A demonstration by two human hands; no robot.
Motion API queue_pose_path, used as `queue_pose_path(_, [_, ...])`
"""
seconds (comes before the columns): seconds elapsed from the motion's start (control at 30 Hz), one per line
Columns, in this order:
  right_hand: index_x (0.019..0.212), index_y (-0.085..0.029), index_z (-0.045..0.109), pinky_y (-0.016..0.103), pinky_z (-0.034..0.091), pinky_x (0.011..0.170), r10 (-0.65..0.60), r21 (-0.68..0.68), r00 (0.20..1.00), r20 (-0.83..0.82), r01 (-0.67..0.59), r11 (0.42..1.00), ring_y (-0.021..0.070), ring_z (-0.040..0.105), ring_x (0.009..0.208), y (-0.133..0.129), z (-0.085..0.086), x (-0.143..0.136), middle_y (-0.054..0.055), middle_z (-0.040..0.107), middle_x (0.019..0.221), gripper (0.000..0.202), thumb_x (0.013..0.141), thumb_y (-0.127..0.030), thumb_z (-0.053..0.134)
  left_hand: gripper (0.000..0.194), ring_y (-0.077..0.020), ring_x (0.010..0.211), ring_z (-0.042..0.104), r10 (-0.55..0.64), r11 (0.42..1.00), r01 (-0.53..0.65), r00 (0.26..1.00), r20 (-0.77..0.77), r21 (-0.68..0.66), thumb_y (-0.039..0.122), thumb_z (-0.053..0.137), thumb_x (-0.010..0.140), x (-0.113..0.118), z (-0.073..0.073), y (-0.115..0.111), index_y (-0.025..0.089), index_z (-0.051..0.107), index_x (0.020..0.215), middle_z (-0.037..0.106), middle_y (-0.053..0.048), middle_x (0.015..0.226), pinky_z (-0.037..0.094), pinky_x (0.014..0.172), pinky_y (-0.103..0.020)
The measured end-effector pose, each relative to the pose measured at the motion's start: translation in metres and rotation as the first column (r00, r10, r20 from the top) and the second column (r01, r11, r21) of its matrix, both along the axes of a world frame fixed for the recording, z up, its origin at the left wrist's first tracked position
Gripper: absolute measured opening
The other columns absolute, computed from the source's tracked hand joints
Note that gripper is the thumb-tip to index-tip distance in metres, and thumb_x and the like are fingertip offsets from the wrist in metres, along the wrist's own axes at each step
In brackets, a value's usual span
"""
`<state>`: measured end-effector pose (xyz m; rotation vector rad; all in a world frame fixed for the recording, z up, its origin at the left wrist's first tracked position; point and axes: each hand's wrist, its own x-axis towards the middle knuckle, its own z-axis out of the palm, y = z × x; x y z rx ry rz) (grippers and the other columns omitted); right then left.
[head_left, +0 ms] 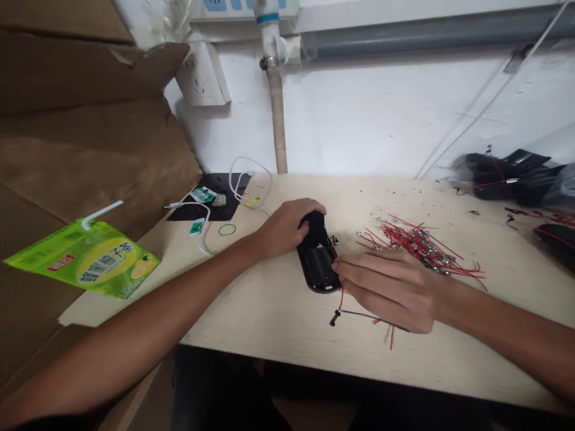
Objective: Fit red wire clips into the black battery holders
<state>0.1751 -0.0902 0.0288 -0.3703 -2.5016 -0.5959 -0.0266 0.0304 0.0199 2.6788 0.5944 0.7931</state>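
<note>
Now, in the head view, the left hand has its grip clamped around the far end of the black casing, hollow side up, midway between the back and front edges of the counter. The right hand works its bunched fingertips at the casing's right rim (pinching a wire or not, I can't tell). Partway along, I'd judge: casing open, small black plug outside toward the front edge, and red wires heaped rightward, apparently unused.
</note>
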Motion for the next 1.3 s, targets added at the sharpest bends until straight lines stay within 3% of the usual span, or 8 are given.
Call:
queue_pose_path(0.27, [0.076, -0.016, 0.059, 0.03, 0.052, 0.062, -0.018, -0.168, 0.999, -0.051, 0.01, 0.986, 0.0174, 0.063, 0.083, 0.001, -0.006, -0.003, 0.007, 0.068, 0.09, 0.015, 0.088, -0.008, 0.053, 0.046, -0.0153, 0.094, 0.059, -0.05, 0.994, 0.051, 0.999, -0.014, 0.1, -0.005, 0.037, 0.068, -0.001, 0.002, -0.001, 0.018, 0.056, 0.103, 0.064, -0.005, 0.099, 0.048, 0.083, -0.032])
queue_pose_path(0.33, [0.083, -0.016, 0.059, 0.032, 0.052, 0.064, -0.016, -0.226, 0.997, -0.077, -0.002, 0.974, 0.0186, 0.061, 0.087, 0.005, -0.007, 0.003, 0.008, 0.067, 0.094, 0.012, 0.086, -0.005, 0.053, 0.046, -0.0151, 0.094, 0.059, -0.072, 0.991, 0.073, 0.997, -0.012, 0.111, -0.004, 0.036, 0.069, -0.001, 0.002, -0.002, 0.018, 0.056, 0.104, 0.063, -0.005, 0.1, 0.048, 0.083, -0.032])
queue_pose_path(0.47, [0.099, -0.015, 0.058, 0.034, 0.052, 0.067, -0.042, -0.317, 0.992, -0.118, 0.003, 0.948, 0.0213, 0.061, 0.09, 0.015, -0.004, 0.017, 0.011, 0.064, 0.099, 0.029, 0.079, 0.002, 0.045, 0.046, -0.0144, 0.094, 0.058, -0.094, 0.988, 0.094, 0.996, -0.007, 0.12, -0.004, 0.035, 0.069, -0.001, 0.004, -0.006, 0.019, 0.056, 0.104, 0.063, -0.005, 0.101, 0.048, 0.084, -0.03])
queue_pose_path(0.6, [0.096, -0.02, 0.059, 0.028, 0.049, 0.057, -0.341, -0.552, 0.903, -0.261, 0.15, 0.82, 0.014, 0.059, 0.067, 0.02, 0.0, 0.018, 0.005, 0.064, 0.087, 0.026, 0.082, -0.004, 0.043, 0.047, -0.0141, 0.093, 0.058, -0.081, 0.989, 0.08, 0.997, 0.003, 0.124, -0.003, 0.035, 0.067, 0.001, 0.005, -0.012, 0.02, 0.056, 0.102, 0.062, -0.004, 0.1, 0.048, 0.083, -0.03])
queue_pose_path(0.7, [0.092, -0.02, 0.061, 0.027, 0.048, 0.058, -0.428, -0.665, 0.874, -0.23, 0.18, 0.725, 0.0124, 0.058, 0.063, 0.02, -0.001, 0.011, 0.003, 0.064, 0.081, 0.014, 0.085, -0.013, 0.05, 0.047, -0.0145, 0.092, 0.058, -0.065, 0.99, 0.064, 0.998, 0.004, 0.123, -0.003, 0.035, 0.066, 0.003, 0.005, -0.017, 0.019, 0.056, 0.102, 0.062, -0.005, 0.098, 0.048, 0.082, -0.029])
queue_pose_path(0.9, [0.088, -0.017, 0.061, 0.026, 0.047, 0.058, -0.392, -0.667, 0.9, -0.192, 0.174, 0.725, 0.0119, 0.057, 0.062, 0.021, -0.007, 0.003, 0.003, 0.064, 0.079, 0.008, 0.085, -0.015, 0.054, 0.046, -0.0158, 0.093, 0.058, -0.055, 0.994, 0.059, 0.997, -0.046, 0.091, -0.001, 0.036, 0.067, 0.006, 0.005, -0.025, 0.018, 0.056, 0.103, 0.062, -0.005, 0.099, 0.048, 0.081, -0.029])
queue_pose_path(1.1, [0.079, -0.019, 0.061, 0.026, 0.047, 0.054, -0.434, -0.646, 0.883, -0.181, 0.225, 0.729, 0.0114, 0.057, 0.055, 0.015, 0.003, -0.001, 0.001, 0.065, 0.071, 0.01, 0.079, -0.012, 0.055, 0.045, -0.0159, 0.093, 0.059, -0.063, 0.995, 0.069, 0.996, -0.07, 0.077, -0.001, 0.036, 0.067, 0.008, 0.005, -0.029, 0.018, 0.056, 0.103, 0.062, -0.005, 0.099, 0.048, 0.08, -0.027])
queue_pose_path(1.3, [0.078, -0.02, 0.067, 0.028, 0.054, 0.057, -0.582, -0.857, 0.738, -0.341, 0.011, 0.515, 0.014, 0.063, 0.062, 0.008, -0.001, -0.008, 0.001, 0.07, 0.075, 0.003, 0.076, -0.022, 0.065, 0.048, -0.0166, 0.096, 0.058, -0.059, 0.993, 0.062, 0.998, -0.033, 0.1, -0.002, 0.036, 0.067, 0.008, 0.003, -0.031, 0.017, 0.054, 0.108, 0.061, -0.006, 0.102, 0.048, 0.082, -0.028])
